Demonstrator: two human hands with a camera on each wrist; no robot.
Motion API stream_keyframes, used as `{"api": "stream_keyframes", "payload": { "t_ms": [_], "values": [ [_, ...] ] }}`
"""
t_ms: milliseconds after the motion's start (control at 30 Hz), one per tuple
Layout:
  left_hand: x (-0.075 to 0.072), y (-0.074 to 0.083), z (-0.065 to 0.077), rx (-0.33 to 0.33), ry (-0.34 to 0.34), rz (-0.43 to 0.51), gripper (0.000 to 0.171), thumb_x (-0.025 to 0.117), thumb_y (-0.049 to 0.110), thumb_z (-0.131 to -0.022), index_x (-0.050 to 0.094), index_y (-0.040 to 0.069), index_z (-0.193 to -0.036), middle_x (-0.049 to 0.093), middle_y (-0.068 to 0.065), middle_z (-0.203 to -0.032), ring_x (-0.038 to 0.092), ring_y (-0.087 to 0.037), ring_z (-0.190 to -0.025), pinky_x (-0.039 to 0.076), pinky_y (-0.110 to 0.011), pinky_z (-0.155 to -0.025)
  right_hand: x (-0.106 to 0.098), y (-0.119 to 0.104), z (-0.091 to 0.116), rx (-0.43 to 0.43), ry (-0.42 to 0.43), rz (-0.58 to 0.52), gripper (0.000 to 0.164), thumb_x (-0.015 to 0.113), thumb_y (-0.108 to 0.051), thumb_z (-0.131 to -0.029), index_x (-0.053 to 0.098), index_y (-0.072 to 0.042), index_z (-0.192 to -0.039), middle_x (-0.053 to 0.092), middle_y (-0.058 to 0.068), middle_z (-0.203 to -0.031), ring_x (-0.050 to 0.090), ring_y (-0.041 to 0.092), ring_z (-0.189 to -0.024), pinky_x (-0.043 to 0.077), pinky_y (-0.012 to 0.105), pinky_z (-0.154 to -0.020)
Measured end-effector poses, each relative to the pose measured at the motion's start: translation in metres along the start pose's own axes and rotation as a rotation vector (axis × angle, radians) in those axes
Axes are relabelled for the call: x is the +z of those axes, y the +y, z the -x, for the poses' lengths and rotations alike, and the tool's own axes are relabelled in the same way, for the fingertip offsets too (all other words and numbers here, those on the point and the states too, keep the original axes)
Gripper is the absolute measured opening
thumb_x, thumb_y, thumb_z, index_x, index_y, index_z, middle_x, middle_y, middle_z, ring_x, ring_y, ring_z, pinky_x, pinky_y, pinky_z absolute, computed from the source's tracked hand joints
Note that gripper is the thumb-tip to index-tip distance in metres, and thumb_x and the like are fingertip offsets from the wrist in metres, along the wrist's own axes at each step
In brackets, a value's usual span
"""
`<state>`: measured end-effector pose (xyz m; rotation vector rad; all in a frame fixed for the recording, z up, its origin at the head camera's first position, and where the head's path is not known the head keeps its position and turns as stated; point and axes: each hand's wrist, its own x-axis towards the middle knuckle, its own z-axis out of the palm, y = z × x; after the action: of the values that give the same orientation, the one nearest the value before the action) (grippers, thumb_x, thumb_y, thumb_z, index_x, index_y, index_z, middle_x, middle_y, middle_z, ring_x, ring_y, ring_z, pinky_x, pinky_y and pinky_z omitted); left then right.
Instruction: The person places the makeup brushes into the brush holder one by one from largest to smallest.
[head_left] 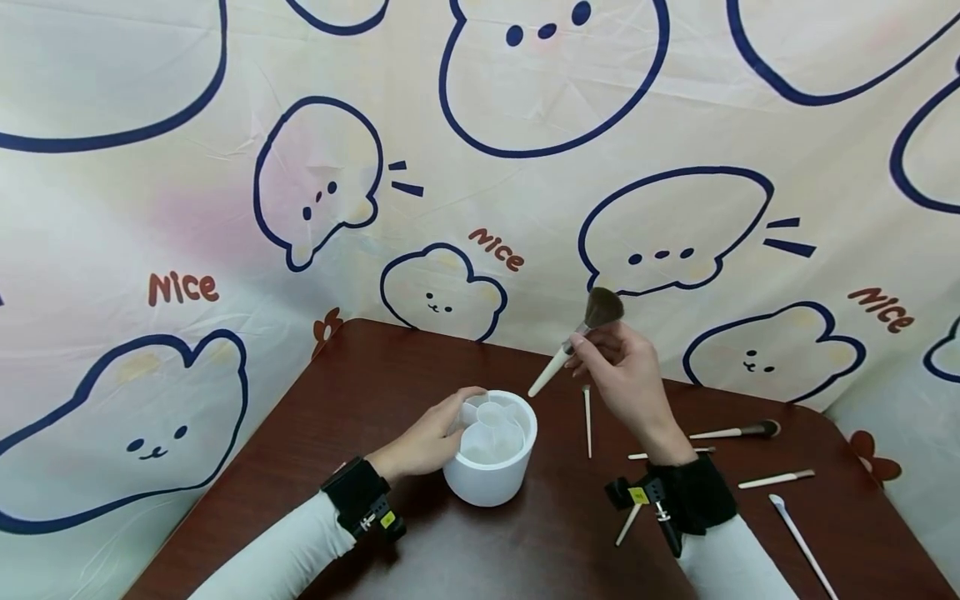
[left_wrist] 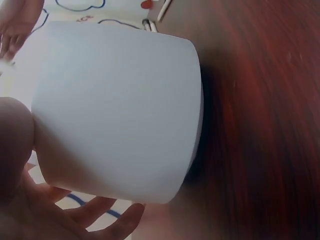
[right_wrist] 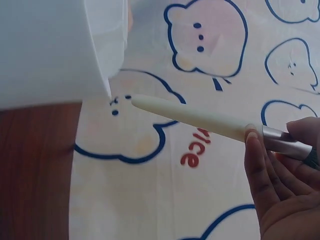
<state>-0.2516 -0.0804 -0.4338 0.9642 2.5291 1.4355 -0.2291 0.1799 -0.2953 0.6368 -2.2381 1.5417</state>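
A round white makeup brush holder (head_left: 487, 483) with clear inner compartments stands on the table; no brush shows in it. My left hand (head_left: 431, 437) grips its left side, fingers by the rim; in the left wrist view, thumb and fingers reach around the white wall (left_wrist: 120, 110). My right hand (head_left: 626, 379) pinches a large makeup brush (head_left: 553, 371) by its silver ferrule. Its dark bristles point up and its pale handle slants down toward the holder's right rim. In the right wrist view the tip of the handle (right_wrist: 200, 118) is apart from the holder (right_wrist: 45, 55).
Several more brushes lie right of the holder: a thin one (head_left: 588, 425), a fluffy dark one (head_left: 723, 433), a small one (head_left: 776, 480) and a long white one (head_left: 802, 546). Another brush (head_left: 628, 525) is partly under the right wrist. A patterned cloth (head_left: 525, 200) hangs behind the table.
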Motion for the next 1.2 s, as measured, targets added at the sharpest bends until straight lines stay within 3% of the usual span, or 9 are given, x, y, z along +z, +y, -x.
{"api": "stream_keyframes", "payload": {
  "t_ms": [200, 433, 633, 833, 967, 1200],
  "values": [
    [0.008, 0.004, -0.003, 0.03, -0.005, -0.013, 0.056, 0.049, 0.003, -0.089, 0.033, 0.024, -0.139, 0.042, 0.004, -0.135, 0.04, -0.012, -0.117, 0.04, -0.044, -0.092, 0.016, -0.001, 0.002, 0.012, -0.06, 0.012, 0.014, 0.057, -0.008, -0.093, 0.056, 0.002, -0.102, 0.064, 0.021, -0.088, 0.062, 0.024, -0.072, 0.054, 0.029, -0.06],
    [0.011, 0.009, -0.01, -0.042, -0.004, 0.03, 0.06, 0.054, 0.001, -0.087, 0.031, 0.021, -0.139, 0.047, -0.004, -0.128, 0.044, -0.013, -0.112, 0.041, -0.042, -0.092, 0.029, 0.009, 0.006, 0.0, -0.148, 0.07, 0.011, 0.057, -0.007, -0.093, 0.059, 0.001, -0.1, 0.065, 0.019, -0.087, 0.062, 0.026, -0.071, 0.054, 0.033, -0.061],
    [0.013, 0.005, -0.017, -0.072, -0.019, 0.049, 0.051, 0.054, 0.001, -0.087, 0.042, 0.014, -0.135, 0.048, -0.002, -0.122, 0.044, -0.016, -0.111, 0.039, -0.045, -0.093, 0.036, 0.019, 0.008, 0.051, -0.196, 0.108, 0.014, 0.06, -0.008, -0.091, 0.061, 0.002, -0.1, 0.064, 0.021, -0.086, 0.063, 0.025, -0.072, 0.054, 0.03, -0.061],
    [0.016, 0.005, -0.019, -0.131, -0.053, 0.161, 0.05, 0.054, 0.002, -0.086, 0.044, 0.018, -0.133, 0.051, -0.001, -0.122, 0.046, -0.016, -0.108, 0.041, -0.045, -0.09, 0.043, 0.05, 0.005, 0.062, -0.254, 0.173, 0.015, 0.064, -0.015, -0.089, 0.065, -0.006, -0.101, 0.067, 0.01, -0.088, 0.061, 0.02, -0.081, 0.051, 0.043, -0.072],
    [0.012, 0.017, -0.016, -0.148, -0.077, 0.245, 0.046, 0.055, 0.004, -0.088, 0.044, 0.015, -0.132, 0.055, -0.004, -0.122, 0.05, -0.017, -0.106, 0.043, -0.045, -0.088, 0.046, 0.069, 0.004, 0.083, -0.293, 0.203, 0.016, 0.066, -0.022, -0.088, 0.065, -0.015, -0.102, 0.067, 0.0, -0.088, 0.06, 0.015, -0.088, 0.049, 0.046, -0.08],
    [0.006, 0.033, -0.012, -0.151, -0.069, 0.238, 0.045, 0.052, 0.005, -0.089, 0.043, 0.009, -0.133, 0.056, -0.005, -0.12, 0.052, -0.015, -0.103, 0.044, -0.042, -0.087, 0.053, 0.075, 0.002, 0.114, -0.337, 0.204, 0.013, 0.068, -0.025, -0.086, 0.066, -0.019, -0.097, 0.067, -0.003, -0.088, 0.059, 0.013, -0.086, 0.05, 0.044, -0.078]
  ]
}}
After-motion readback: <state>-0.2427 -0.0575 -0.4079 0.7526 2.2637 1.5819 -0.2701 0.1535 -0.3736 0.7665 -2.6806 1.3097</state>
